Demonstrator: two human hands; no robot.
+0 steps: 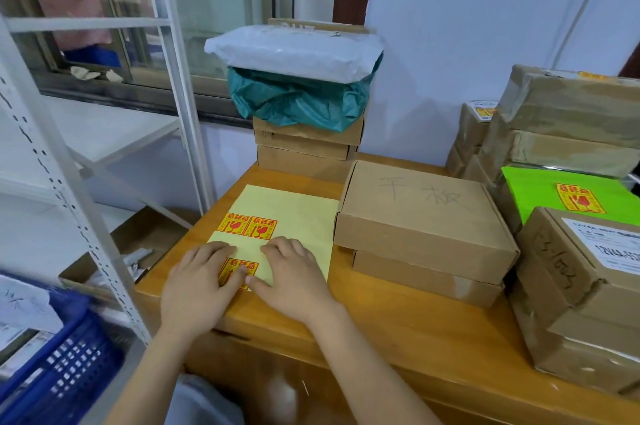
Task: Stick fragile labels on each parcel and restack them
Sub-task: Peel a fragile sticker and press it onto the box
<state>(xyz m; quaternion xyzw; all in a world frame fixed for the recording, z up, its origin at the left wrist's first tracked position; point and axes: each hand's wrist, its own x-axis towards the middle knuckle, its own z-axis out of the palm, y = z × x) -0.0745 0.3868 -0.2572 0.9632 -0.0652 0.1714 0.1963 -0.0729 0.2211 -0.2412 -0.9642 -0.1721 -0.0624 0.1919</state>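
A yellow backing sheet (298, 213) lies on the wooden table (398, 324), carrying three red-and-yellow fragile labels: two side by side (247, 226) and one nearer me (239, 270). My left hand (199, 286) and my right hand (294, 279) rest on the sheet's near end, their thumbs meeting at the near label's edge. Whether that label is lifted I cannot tell. A plain cardboard box with handwriting (422, 217) sits on another box just right of the sheet. A green parcel (557, 192) at right bears a fragile label.
Behind the sheet stands a stack of cardboard boxes topped by a teal bag (298, 99) and a white bag (294, 50). Taped brown parcels (568, 113) pile up at right. A blue crate (59, 365) and a white metal rack (86, 210) are at left.
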